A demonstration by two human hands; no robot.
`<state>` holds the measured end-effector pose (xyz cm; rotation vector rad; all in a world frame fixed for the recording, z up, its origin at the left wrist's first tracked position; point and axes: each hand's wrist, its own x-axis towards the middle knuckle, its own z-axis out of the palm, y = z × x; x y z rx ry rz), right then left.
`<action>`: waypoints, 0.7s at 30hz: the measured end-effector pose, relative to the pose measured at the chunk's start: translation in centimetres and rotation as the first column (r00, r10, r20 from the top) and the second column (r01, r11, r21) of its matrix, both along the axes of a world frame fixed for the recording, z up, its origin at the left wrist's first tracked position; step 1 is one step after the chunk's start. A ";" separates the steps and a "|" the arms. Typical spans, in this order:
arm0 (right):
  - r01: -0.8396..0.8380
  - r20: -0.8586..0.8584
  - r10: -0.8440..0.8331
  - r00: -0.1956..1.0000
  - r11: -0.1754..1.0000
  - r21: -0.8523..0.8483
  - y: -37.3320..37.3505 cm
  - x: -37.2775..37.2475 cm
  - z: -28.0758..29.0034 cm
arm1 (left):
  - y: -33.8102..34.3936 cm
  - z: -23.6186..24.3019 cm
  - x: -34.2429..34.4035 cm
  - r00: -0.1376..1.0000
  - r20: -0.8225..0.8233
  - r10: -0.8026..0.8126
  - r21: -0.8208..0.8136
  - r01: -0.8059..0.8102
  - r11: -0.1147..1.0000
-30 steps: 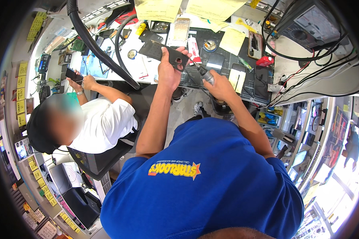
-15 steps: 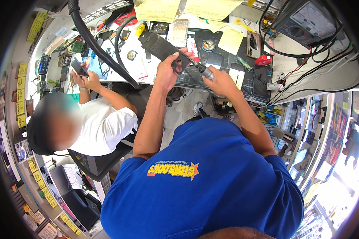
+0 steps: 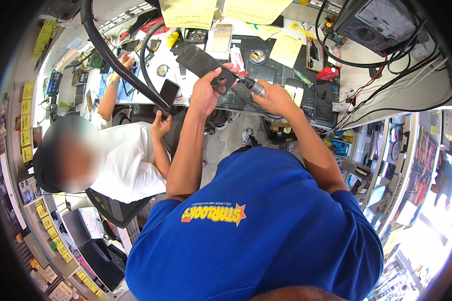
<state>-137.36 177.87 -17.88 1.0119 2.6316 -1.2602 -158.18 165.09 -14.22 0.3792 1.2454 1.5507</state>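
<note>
The left hand (image 3: 206, 94) holds a dark case (image 3: 198, 59) between thumb and fingers, its holed end nearest the palm. The right hand (image 3: 276, 98) grips a grey handheld tool (image 3: 256, 89), pointed leftward at that end (contact, I cannot tell). It looks like edge work around the holes; the next move calls for steady support from the left.

Black phone case (image 3: 198, 61) is looking pretty matt, kinda plasticky. The rotary tool (image 3: 257, 89) is showing smooth metal, and that T-shirt (image 3: 256, 236) is looking like cloth.
</note>
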 end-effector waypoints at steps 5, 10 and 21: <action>-0.009 -0.011 0.009 1.000 1.000 -0.001 0.2 -0.2 -0.3 | -0.4 0.0 0.2 1.000 0.012 0.007 -0.021 -0.007 1.000; -0.023 -0.074 0.023 0.997 1.000 -0.005 0.9 -0.3 -1.9 | -0.4 -0.4 0.9 0.997 -0.069 0.017 -0.015 -0.018 1.000; -0.022 -0.215 -0.032 0.976 0.969 -0.244 1.0 -1.4 -3.4 | 0.0 0.1 1.7 0.992 -0.101 0.081 -0.029 -0.084 0.996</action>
